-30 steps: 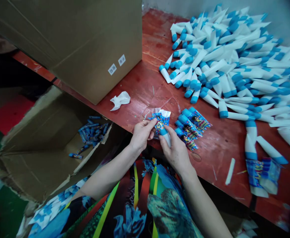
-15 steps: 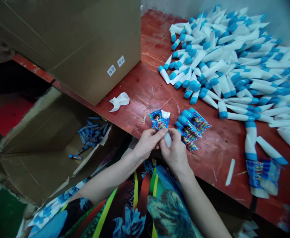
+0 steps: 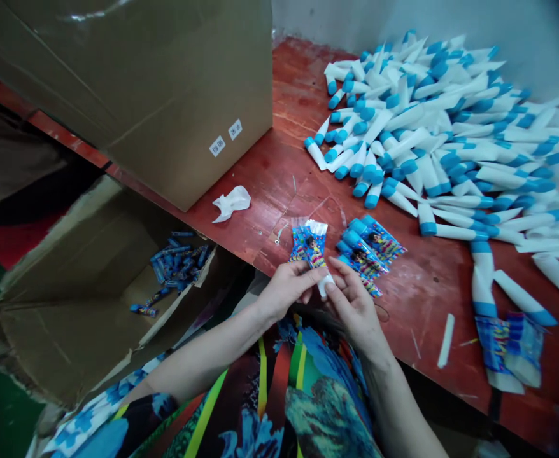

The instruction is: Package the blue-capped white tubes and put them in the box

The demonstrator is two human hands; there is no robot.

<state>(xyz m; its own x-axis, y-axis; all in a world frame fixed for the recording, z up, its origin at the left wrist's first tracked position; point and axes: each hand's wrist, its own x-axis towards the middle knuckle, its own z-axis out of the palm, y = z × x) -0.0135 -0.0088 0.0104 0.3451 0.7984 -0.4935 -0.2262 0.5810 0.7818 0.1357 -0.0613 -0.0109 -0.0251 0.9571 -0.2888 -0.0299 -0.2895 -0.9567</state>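
Note:
My left hand pinches a small tube wearing a blue printed wrapper, its bare white end toward me. At that white end is my right hand, thumb against it and fingers curled close by. A second printed wrapper sticks out beyond my left fingers, partly behind the tube. Just right of my hands, several blue-capped tubes in printed wrappers lie together on the red table.
A big pile of white tubes with blue caps covers the far right. More printed wrappers lie near the right edge. A tall cardboard box stands back left. Below the edge, an open carton holds wrapped tubes. Crumpled white scrap lies between.
The tube and its wrapper have turned more upright and show more fully. My right hand has shifted slightly right and down, its fingers loosened. The view has tilted slightly.

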